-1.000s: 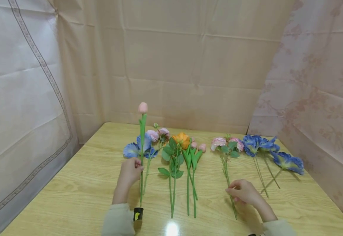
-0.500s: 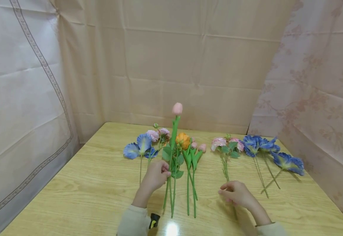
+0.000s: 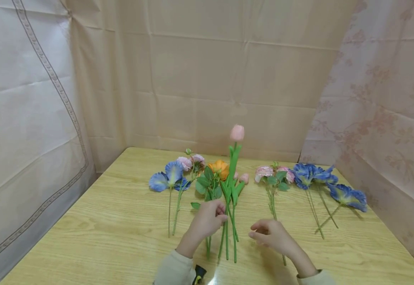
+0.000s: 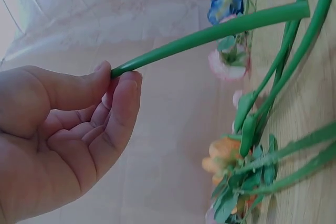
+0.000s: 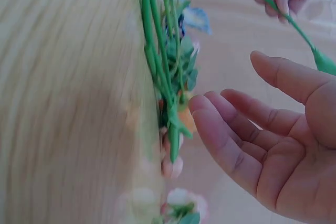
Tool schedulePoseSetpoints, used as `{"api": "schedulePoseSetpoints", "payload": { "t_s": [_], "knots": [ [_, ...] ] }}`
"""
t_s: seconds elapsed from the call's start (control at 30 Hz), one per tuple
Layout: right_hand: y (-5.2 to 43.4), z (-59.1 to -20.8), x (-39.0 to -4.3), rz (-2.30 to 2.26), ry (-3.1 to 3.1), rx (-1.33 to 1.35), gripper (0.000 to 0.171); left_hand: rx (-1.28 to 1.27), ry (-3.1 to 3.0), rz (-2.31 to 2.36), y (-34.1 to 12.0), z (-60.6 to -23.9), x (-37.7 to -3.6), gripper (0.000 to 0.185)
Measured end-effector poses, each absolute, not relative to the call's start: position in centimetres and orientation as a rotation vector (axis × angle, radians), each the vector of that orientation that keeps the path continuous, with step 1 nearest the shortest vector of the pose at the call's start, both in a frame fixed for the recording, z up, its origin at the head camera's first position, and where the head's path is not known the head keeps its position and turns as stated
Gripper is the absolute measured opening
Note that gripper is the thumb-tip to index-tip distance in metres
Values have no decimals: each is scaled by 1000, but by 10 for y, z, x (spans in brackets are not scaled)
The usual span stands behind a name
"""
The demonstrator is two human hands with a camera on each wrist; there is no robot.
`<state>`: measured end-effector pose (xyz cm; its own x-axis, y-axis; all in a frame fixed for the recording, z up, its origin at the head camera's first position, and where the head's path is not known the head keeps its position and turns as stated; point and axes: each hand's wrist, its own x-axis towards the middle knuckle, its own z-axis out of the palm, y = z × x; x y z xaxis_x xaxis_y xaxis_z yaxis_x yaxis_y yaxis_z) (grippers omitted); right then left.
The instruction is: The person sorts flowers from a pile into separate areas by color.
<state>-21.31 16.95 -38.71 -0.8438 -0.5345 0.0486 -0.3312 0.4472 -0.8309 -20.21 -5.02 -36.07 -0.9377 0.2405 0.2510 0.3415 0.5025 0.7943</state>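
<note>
The left hand [image 3: 208,219] is pinching the green stem of a pink tulip [image 3: 237,133] between thumb and curled fingers, a tight grip low on the stem, as the left wrist view shows plainly. The tulip is standing nearly upright above the tabletop [image 3: 103,233], its bud rising well over the other flowers, with its stem leaning slightly to the right toward the top. The lower end of the stem is hanging just over two more pink tulips [image 3: 243,178] that are lying flat on the wood.

The right hand [image 3: 271,236] is hovering just to the right of that stem, its grip loose and holding nothing, the fingers relaxed and slightly spread in the right wrist view. It is sitting near the stem of the pink carnations [image 3: 264,171], though contact cannot be told.

Across the tabletop, other flowers are lying in a row: a blue flower [image 3: 164,179] at the left, pale pink blooms [image 3: 189,161] beside it, an orange rose [image 3: 219,168] with leaves, and a cluster of blue flowers [image 3: 329,184] at the far right. Cream fabric [image 3: 228,71] is hanging behind.
</note>
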Motion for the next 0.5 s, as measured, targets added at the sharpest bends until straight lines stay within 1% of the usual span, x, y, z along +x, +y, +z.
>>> {"api": "schedulePoseSetpoints", "payload": {
  "t_s": [0.17,0.5],
  "knots": [
    [157,-386,-210,-1358,2459,-815,36,-564,-2616,-1409,-43,-360,-199,6],
    [138,-387,-202,-1498,2336,-916,26,-633,-2592,-1368,-35,-360,-197,9]
  ]
}}
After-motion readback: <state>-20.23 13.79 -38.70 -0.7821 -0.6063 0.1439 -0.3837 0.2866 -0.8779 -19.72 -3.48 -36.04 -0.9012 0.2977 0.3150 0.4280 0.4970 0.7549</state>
